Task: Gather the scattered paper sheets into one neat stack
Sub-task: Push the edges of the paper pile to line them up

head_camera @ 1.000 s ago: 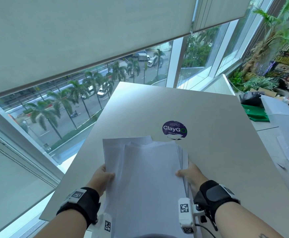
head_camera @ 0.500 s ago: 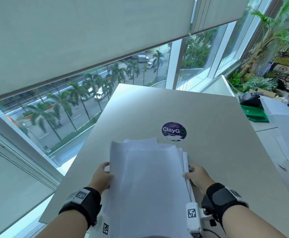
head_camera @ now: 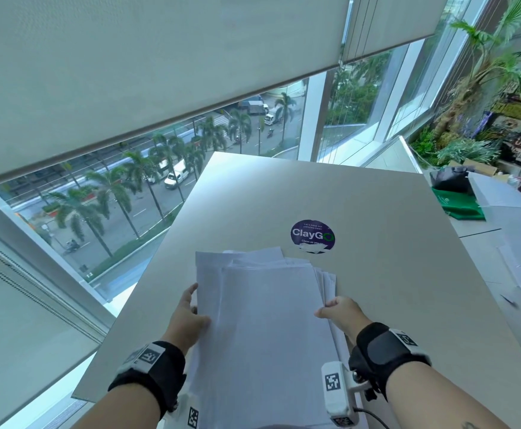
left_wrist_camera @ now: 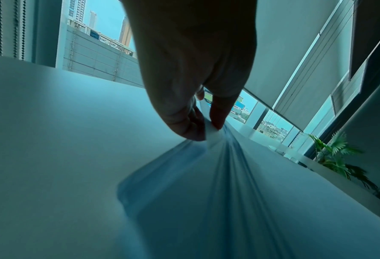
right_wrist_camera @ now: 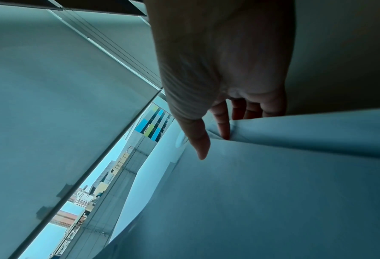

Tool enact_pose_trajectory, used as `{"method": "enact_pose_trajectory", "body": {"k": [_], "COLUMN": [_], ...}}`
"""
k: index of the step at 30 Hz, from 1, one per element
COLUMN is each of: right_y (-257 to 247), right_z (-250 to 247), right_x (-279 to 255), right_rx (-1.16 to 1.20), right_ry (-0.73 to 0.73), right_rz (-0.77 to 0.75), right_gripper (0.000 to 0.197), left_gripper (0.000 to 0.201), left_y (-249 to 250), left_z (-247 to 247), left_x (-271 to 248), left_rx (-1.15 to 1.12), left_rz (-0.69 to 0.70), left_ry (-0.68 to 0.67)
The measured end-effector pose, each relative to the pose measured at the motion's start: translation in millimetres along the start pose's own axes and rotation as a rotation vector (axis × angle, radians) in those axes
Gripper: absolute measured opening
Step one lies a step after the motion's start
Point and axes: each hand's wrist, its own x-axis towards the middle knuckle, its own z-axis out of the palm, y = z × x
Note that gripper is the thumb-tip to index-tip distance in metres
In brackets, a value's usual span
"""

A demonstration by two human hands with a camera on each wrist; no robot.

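Both hands hold one bundle of white paper sheets (head_camera: 268, 320) above the near half of the beige table (head_camera: 392, 243). The left hand (head_camera: 188, 317) pinches its nine-o'clock edge between thumb and fingers; the right hand (head_camera: 343, 312) grips the three-o'clock edge, thumb on top. Sheet edges fan out unevenly. A round purple sticker (head_camera: 312, 235) lies at twelve o'clock, just beyond.

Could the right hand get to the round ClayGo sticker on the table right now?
Probably yes: bare table lies between the right hand and the ClayGo sticker, but it grips the paper sheets and must release first.
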Motion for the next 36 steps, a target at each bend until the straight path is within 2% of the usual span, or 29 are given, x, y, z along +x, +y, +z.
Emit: {"method": "enact_pose_trajectory", "body": {"k": [2,3,4,5,6,8,10,12,16,18,21,23,24,26,29,32,34,36], "right_y": [-4.9,-6.6,-7.8,-7.1,-9.0,-8.6,-6.8,-7.1,-3.4,-1.0,2.0,2.4,2.9,3.7,2.1,2.3,11.2,23.3], "right_z": [0.8,1.5,2.1,3.5,4.0,5.1,5.8,6.3,0.6,-3.6,-8.6,-9.1,-8.6,-7.3,-7.6,-8.1,-7.7,-7.8], "right_x": [1.4,3.2,2.4,5.9,5.6,7.3,7.4,2.4,0.5,0.7,-1.5,-4.1,-4.8,-3.2,-5.1,-5.7,6.8,23.0], "right_rx": [-0.040,-0.069,-0.074,-0.063,-0.050,-0.058,-0.099,-0.147,-0.135,-0.081,-0.042,-0.060,-0.076,-0.098,-0.115,-0.111,-0.081,-0.041], "right_ry": [-0.002,-0.009,-0.007,-0.002,-0.006,-0.013,-0.011,-0.022,-0.043,-0.021,-0.027,-0.038,-0.045,-0.050,-0.069,-0.095,-0.120,-0.169], "right_rz": [0.036,0.061,0.080,0.104,0.111,0.119,0.139,0.135,0.077,0.056,0.045,0.040,0.037,0.030,0.031,0.035,0.026,0.006], "right_gripper": [0.027,0.021,0.030,0.051,0.064,0.070,0.068,0.061,0.024,0.020,0.012,0.007,0.007,0.022,0.029,0.026,0.032,0.041], "left_gripper": [0.101,0.104,0.105,0.105,0.105,0.106,0.113,0.110,0.078,0.069,0.075,0.062,0.053,0.038,0.020,0.018,0.008,0.024], "left_y": [2.4,3.9,4.5,5.3,6.0,7.0,5.1,1.2,-7.7,-8.8,-7.3,-2.7,-0.7,4.3,11.4,12.4,9.8,6.2], "left_z": [0.7,1.2,1.7,2.2,2.8,3.9,4.7,4.8,3.8,4.2,4.1,3.5,2.9,2.2,6.3,17.0,26.1,32.7], "left_x": [-2.8,-4.4,-5.1,-6.2,-7.1,-9.1,-9.9,-7.8,0.4,2.2,6.4,7.1,7.7,6.7,2.4,1.1,2.1,3.5], "left_rx": [-0.053,-0.062,-0.059,-0.053,-0.055,-0.072,-0.074,-0.048,0.033,-0.016,-0.091,-0.153,-0.185,-0.209,-0.128,0.086,0.166,0.146], "left_rz": [-0.005,-0.001,0.006,0.014,0.020,0.021,0.015,0.015,-0.001,-0.057,-0.163,-0.253,-0.289,-0.332,-0.341,-0.213,-0.157,-0.155], "left_ry": [-0.037,-0.054,-0.066,-0.076,-0.083,-0.087,-0.076,-0.051,-0.030,-0.025,-0.054,-0.104,-0.125,-0.176,-0.172,-0.177,-0.109,-0.025]}}
